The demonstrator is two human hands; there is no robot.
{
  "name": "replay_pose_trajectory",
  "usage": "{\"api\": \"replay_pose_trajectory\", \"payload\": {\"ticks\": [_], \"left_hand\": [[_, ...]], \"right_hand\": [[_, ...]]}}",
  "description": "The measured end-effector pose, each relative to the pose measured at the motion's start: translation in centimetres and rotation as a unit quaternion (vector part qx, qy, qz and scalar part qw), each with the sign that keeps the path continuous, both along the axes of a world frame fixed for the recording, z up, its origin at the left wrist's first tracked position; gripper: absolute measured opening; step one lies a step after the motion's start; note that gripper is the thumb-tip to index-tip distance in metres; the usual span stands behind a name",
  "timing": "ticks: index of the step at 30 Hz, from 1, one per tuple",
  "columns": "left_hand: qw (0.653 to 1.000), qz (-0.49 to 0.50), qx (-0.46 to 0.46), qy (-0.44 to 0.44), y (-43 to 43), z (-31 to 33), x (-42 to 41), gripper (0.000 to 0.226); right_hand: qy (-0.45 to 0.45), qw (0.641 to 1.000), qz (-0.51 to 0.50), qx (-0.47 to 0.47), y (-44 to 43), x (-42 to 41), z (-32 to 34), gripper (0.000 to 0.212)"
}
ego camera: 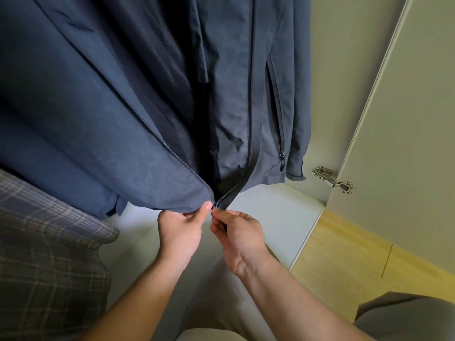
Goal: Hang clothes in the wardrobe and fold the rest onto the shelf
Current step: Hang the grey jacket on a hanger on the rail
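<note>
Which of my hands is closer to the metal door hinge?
Right. The right hand pinches the zipper, below and left of the hinge; the left hand holds the jacket farther left still.

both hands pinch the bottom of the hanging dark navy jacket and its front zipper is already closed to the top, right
No. The head view shows the front zipper of the hanging dark navy jacket open, its halves meeting only at the hem, where the left hand and right hand pinch it.

Both hands raised, left hand (181, 232) pinching, right hand (240, 236) pinching
</note>
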State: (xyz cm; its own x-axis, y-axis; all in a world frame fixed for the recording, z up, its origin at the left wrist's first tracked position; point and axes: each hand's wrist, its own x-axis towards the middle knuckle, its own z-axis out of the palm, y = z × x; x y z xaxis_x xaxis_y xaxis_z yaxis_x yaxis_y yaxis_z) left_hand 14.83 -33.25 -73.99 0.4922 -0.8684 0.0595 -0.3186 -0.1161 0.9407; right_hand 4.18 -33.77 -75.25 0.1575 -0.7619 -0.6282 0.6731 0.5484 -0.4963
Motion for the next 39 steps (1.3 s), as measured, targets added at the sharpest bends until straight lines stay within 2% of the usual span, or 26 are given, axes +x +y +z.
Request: {"api": "replay_pose_trajectory", "payload": {"ticks": [4, 9, 14, 20, 24, 28, 32, 33, 35, 37, 39], "left_hand": [[0.998, -0.034, 0.016, -0.049, -0.3, -0.4, 1.2, 0.013], [0.992, -0.103, 0.030, -0.073, -0.7, 0.1, 2.3, 0.028], [0.979, -0.141, 0.080, -0.123, -1.0, 0.8, 3.5, 0.019], [0.978, -0.176, 0.096, -0.050, -0.7, 0.7, 3.8, 0.018], [0.978, -0.180, 0.104, -0.020, -1.0, 0.3, 4.3, 0.019], [0.978, -0.186, 0.094, 0.008, -1.1, -0.2, 4.5, 0.005], [0.979, -0.186, 0.074, 0.035, -1.1, 0.2, 4.1, 0.007], [0.979, -0.185, 0.072, 0.039, -1.2, 0.3, 4.2, 0.007], [0.981, -0.181, 0.066, 0.035, -1.2, 0.5, 4.3, 0.005], [0.980, -0.187, 0.060, 0.005, -1.2, 0.8, 4.3, 0.006], [0.979, -0.193, 0.061, -0.014, -1.2, 1.2, 4.3, 0.011]], "right_hand": [[0.001, 1.000, 0.001, 0.001, -0.2, -0.3, 0.0, 0.015], [0.013, 1.000, 0.014, -0.006, -0.1, -0.6, 0.2, 0.015], [0.051, 0.998, 0.035, -0.025, -0.4, -0.7, 0.3, 0.015], [0.038, 0.993, 0.080, -0.076, 0.0, -1.0, -0.4, 0.013], [0.206, 0.960, 0.126, -0.145, -0.4, -1.5, -0.5, 0.022], [0.391, 0.895, 0.131, -0.170, -1.2, -2.1, -0.5, 0.017], [0.395, 0.879, 0.100, -0.247, -0.3, -2.2, 0.1, 0.024], [0.402, 0.865, 0.095, -0.284, 0.1, -2.2, 0.2, 0.029], [0.460, 0.803, 0.086, -0.369, 0.5, -2.1, 0.1, 0.038], [0.551, 0.696, 0.079, -0.454, 0.5, -2.1, -0.4, 0.039], [0.639, 0.555, 0.078, -0.527, 0.0, -2.1, -0.6, 0.031]]}}
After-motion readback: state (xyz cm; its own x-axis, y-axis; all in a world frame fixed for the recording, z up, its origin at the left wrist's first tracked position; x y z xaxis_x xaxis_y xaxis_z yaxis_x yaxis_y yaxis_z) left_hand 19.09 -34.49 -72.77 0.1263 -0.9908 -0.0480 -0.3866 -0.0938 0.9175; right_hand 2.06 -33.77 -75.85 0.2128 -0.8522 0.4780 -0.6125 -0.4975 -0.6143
